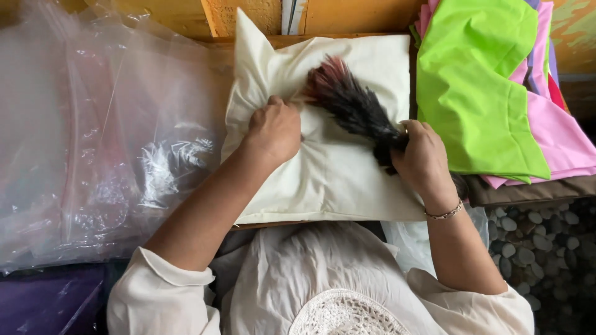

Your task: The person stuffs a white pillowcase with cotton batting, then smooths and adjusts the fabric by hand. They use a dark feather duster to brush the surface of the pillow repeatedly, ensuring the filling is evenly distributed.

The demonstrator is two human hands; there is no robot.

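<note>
Right now the left hand (275,129) is curled into a fist and presses down on the cream cloth bag (323,167), with its fingers bunched on the fabric near the middle. The grip of this hand is pressed together, and the cloth makes little folds around it. The right hand (422,155) is closed around the base of a black feather brush (351,105), pinching it tight. The brush lies slanted across the top of the bag, and its tip, which looks reddish and blurry, points up and to the left, close to the left hand. The bag is flat and lies on a wooden counter (261,226), right in front of the person. A thin bracelet (444,214) sits on the right wrist. Just beside the right hand is a stack of folded cloths, with a bright green cloth (478,93) on top and pink cloth (559,136) under it. On the other side, well left of the bag, lies a big heap of clear plastic bags (105,136). Small grey pebbles (546,248) cover the ground at the lower right.
</note>
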